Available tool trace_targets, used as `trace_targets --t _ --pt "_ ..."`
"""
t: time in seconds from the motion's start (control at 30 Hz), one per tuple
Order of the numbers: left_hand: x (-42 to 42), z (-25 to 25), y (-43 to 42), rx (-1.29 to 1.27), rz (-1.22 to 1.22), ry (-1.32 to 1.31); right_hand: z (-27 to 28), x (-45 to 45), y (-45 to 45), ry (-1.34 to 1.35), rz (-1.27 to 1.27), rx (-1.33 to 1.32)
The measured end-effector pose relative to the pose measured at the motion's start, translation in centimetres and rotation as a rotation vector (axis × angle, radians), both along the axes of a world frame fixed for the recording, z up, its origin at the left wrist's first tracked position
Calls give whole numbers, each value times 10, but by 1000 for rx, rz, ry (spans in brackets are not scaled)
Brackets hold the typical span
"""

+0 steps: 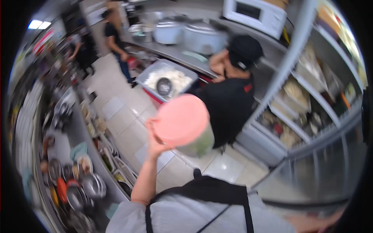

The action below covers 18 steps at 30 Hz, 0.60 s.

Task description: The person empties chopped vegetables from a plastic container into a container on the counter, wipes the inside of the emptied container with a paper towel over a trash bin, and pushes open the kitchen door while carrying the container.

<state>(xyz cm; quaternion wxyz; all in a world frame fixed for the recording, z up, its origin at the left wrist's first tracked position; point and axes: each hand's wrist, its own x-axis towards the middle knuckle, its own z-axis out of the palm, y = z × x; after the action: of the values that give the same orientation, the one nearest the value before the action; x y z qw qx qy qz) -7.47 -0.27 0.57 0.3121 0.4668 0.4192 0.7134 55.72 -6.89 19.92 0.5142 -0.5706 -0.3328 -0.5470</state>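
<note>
Raised in front of my chest is a clear container (196,145) with a round pink lid (182,118) and something green inside. My left hand (156,143) is closed around its left side, the fingers partly hidden by the lid. Far to the lower right, my right hand (330,222) is stretched out beside the open glass door (314,171) of a fridge. That hand is blurred and cut by the edge of the view, so its fingers do not show.
A person in a black cap and top (229,101) stands just ahead. Beside them is a grey tub (145,73) with white food and a metal bowl (164,86). Stocked fridge shelves (316,93) are at right; a counter (62,145) with pans runs along the left. More people stand farther back.
</note>
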Motion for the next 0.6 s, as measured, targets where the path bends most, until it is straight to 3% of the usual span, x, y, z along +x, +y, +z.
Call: trace_targets --t 0.03,0.07,0.13,0.2,0.33,0.4,0.53,0.6 --pt "-14 -7 24 47 43 43 4 -25 25 69 13 -25" --pt "-14 3 37 75 101 -43 -2 10 37 34 202 -162" --pt "-37 20 53 108 92 -49 0 -51 71 274 131 -159" --pt "-71 28 58 136 79 19 -5 -80 121 224 130 -136" --pt "-140 28 47 196 107 63 0 -120 204 -11 373 -16" --pt "-174 23 32 195 202 122 7 -152 244 -107 126 -114" --pt "-228 25 14 154 392 132 8 -184 341 -126 128 -92" --pt "-246 11 5 149 453 111 4 -179 390 -273 -108 -148"
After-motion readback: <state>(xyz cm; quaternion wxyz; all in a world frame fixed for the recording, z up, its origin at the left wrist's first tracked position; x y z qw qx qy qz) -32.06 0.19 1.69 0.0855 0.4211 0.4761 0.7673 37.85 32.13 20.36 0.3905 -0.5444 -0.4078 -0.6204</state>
